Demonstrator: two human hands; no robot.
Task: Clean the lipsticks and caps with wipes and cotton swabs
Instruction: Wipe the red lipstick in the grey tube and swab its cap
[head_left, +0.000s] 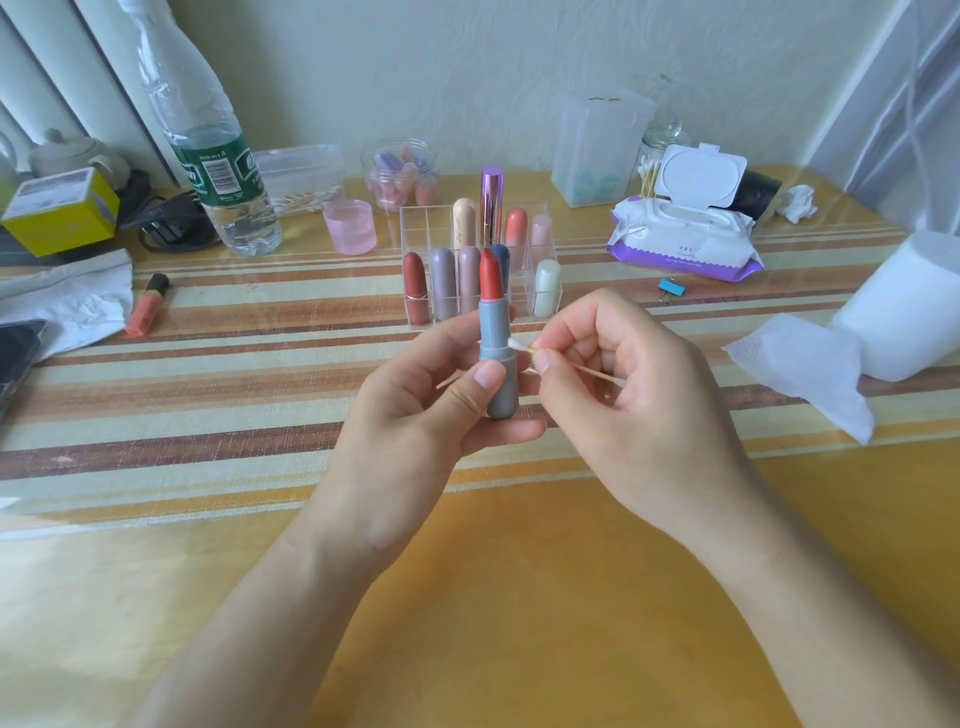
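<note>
Risk: left grip (415, 410) holds the uncapped lipstick (496, 358) upright by its grey base above the mid tabletop (519, 597), so a hard push from the swab (522, 346) pinched in the right grip (639, 395) could tip it or smear the wound-out, intact-looking red bullet.

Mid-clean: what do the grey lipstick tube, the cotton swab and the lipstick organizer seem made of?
The grey lipstick tube: probably plastic, matte; even dull grey, no glints. The cotton swab: stick looks like wood or bamboo, pale tan; tip white fluffy cotton. The lipstick organizer: clear rigid plastic, likely acrylic, glossy; tubes show through its walls.
</note>
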